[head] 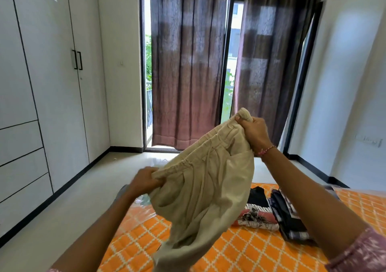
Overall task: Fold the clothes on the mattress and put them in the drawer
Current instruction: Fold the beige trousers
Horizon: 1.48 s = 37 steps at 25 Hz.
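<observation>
Beige trousers (pixel 200 188) hang above the mattress (pixel 240 251), waistband gripped by the left hand (pixel 146 179) and right hand (pixel 254 131), both clenched on cloth; folding seems just begun, and laying them flat beside the folded pile (pixel 290 215) likely comes next.

Both hands hold up a pair of beige trousers (pixel 200 188) above the mattress (pixel 240 253), which wears an orange cover with a white lattice pattern. The left hand (pixel 144 181) grips the elastic waistband at its lower left end; the right hand (pixel 253 132), raised higher, clutches a bunched part of the waistband at the upper right. The fabric hangs down between them. To the right on the mattress lie folded clothes (pixel 258 213) and just beside them a dark folded stack (pixel 290 215). A white wardrobe (pixel 41 83) with drawers stands on the left; brown curtains (pixel 188 67) hang at the far window.
</observation>
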Motion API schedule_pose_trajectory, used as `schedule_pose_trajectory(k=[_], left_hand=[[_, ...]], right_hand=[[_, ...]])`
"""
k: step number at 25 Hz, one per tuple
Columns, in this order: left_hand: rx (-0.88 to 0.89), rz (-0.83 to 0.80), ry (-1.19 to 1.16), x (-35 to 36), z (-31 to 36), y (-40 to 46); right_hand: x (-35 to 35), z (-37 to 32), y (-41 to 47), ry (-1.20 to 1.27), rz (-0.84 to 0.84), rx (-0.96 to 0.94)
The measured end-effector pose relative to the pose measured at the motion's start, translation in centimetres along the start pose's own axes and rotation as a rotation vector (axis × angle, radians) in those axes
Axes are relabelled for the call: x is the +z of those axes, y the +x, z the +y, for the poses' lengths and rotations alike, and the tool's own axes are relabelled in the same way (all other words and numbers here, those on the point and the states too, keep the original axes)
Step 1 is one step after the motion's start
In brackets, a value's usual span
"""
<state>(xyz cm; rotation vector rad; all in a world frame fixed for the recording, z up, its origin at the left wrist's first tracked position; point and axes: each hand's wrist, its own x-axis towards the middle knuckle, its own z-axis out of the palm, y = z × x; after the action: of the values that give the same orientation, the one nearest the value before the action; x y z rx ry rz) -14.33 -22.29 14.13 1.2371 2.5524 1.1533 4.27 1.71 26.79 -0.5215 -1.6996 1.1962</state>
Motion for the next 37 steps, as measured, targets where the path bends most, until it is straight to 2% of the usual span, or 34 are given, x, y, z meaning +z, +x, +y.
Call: schedule_pose_trajectory(k=[2, 6, 9, 11, 13, 15, 17, 18, 21, 22, 24, 26, 27, 30, 32, 36, 37], left_hand=[[-0.023, 0.113, -0.075, -4.1, 0.6, 1.2], [-0.021, 0.318, -0.539, -10.0, 2.8, 3.0], [-0.097, 0.259, -0.972, -10.4, 2.2, 2.7], [-0.104, 0.278, -1.095, -11.3, 2.7, 2.3], [-0.037, 0.405, -1.086, -12.5, 4.1, 3.1], [-0.01, 0.408, -0.943, -12.5, 6.0, 4.1], [-0.081, 0.246, -0.629, -10.9, 7.0, 4.6], [-0.089, 0.244, -0.502, -10.2, 6.9, 4.8], [-0.088, 0.576, -0.483, -10.7, 6.8, 5.6], [-0.091, 0.643, -0.42, -11.1, 7.4, 5.9], [-0.126, 0.638, -0.232, -11.3, 9.2, 6.7], [-0.153, 0.576, -0.266, -10.1, 11.6, 7.4], [-0.153, 0.525, -0.38, -9.4, 12.8, 7.5], [-0.112, 0.423, -0.763, -6.9, 16.2, 7.3], [-0.059, 0.431, -0.844, -5.6, 17.4, 6.5], [0.019, 0.336, -0.948, -6.1, 16.6, 4.9], [0.014, 0.335, -0.931, -6.4, 16.0, 4.7]], right_hand=[[-1.3, 1.2, 0.4, -0.043, -0.015, 0.045], [-2.7, 1.1, 1.3, -0.049, -0.257, 0.18], [-3.2, -0.2, 2.6, 0.1, -0.271, 0.165], [-3.9, -1.6, 3.6, 0.151, -0.342, 0.173], [-3.7, -2.9, 4.7, 0.177, -0.377, 0.173], [-2.0, -3.2, 5.5, 0.22, -0.236, 0.162], [-0.3, -2.7, 5.3, -0.02, -0.079, 0.131], [0.3, -2.0, 5.2, -0.196, -0.049, 0.086], [0.1, -0.9, 4.8, -0.436, 0.089, 0.017], [0.1, -1.2, 4.7, -0.586, 0.133, -0.001], [1.0, -2.1, 3.9, -0.894, 0.241, -0.07], [3.4, -4.0, 2.7, -0.9, 0.283, -0.166], [4.7, -4.9, 1.9, -0.815, 0.278, -0.215], [8.6, -7.2, -0.5, -0.574, 0.13, -0.352], [10.5, -8.3, -1.6, -0.439, -0.068, -0.243], [9.4, -9.2, -1.9, -0.064, -0.665, 0.051], [8.6, -8.7, -1.5, -0.027, -0.717, 0.059]])
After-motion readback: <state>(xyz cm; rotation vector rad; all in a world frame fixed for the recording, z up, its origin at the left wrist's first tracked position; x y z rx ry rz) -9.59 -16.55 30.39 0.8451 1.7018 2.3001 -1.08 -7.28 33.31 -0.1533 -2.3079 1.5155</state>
